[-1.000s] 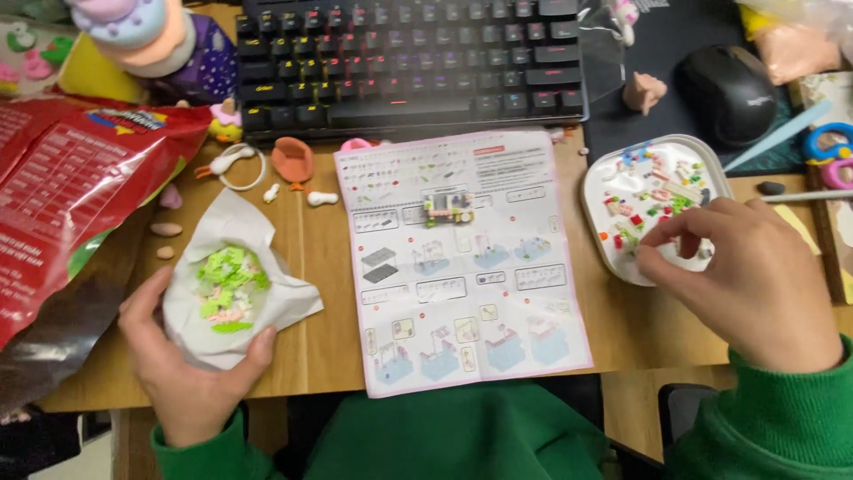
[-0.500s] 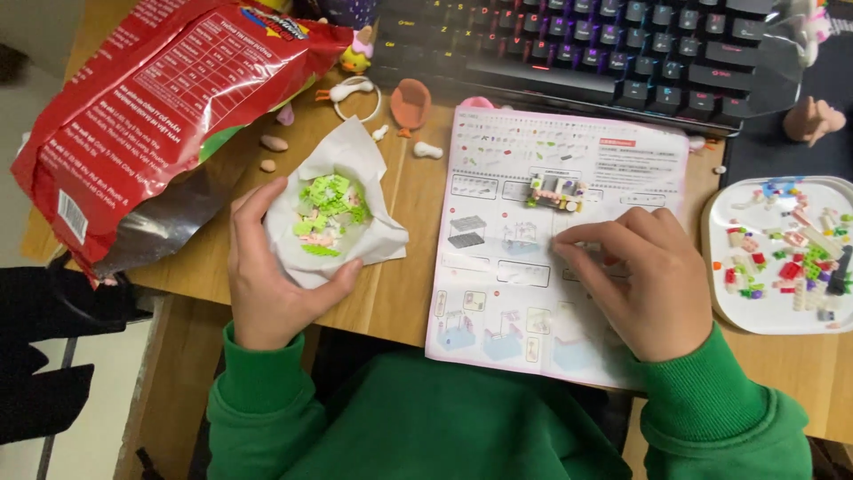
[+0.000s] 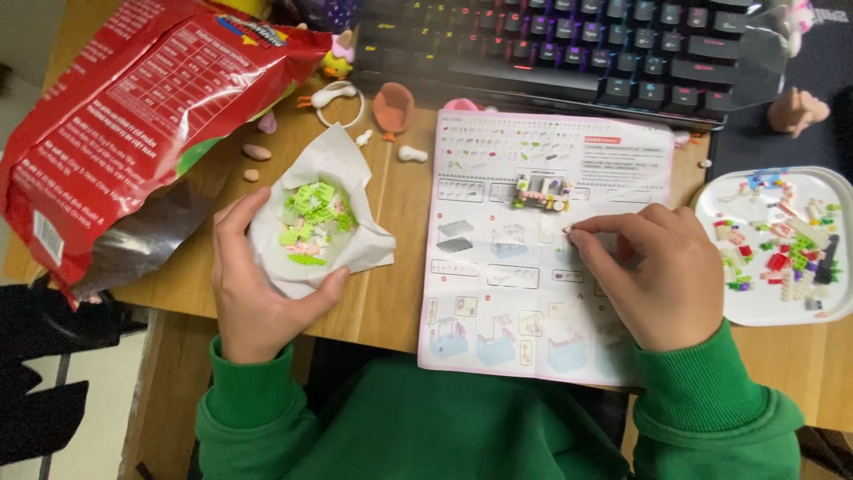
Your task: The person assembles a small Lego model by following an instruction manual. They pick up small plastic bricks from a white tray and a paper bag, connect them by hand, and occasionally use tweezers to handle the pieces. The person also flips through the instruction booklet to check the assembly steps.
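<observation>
I saw my left hand (image 3: 253,293) cupping a white paper wrapper of small green bricks (image 3: 313,222) near the wooden desk's front edge (image 3: 382,311), fingers curled round it. My right hand (image 3: 653,276) rested on one printed instruction sheet (image 3: 498,267), fingertips (image 3: 573,233) pinched just below one small brick model (image 3: 540,193); whether they held anything, I couldn't tell. One white tray of loose bricks (image 3: 773,307) lay right, one red crinkled bag (image 3: 115,116) left, bare wood between wrapper and sheet.

A red snack bag (image 3: 124,116) lies left of a dark keyboard (image 3: 569,44).
</observation>
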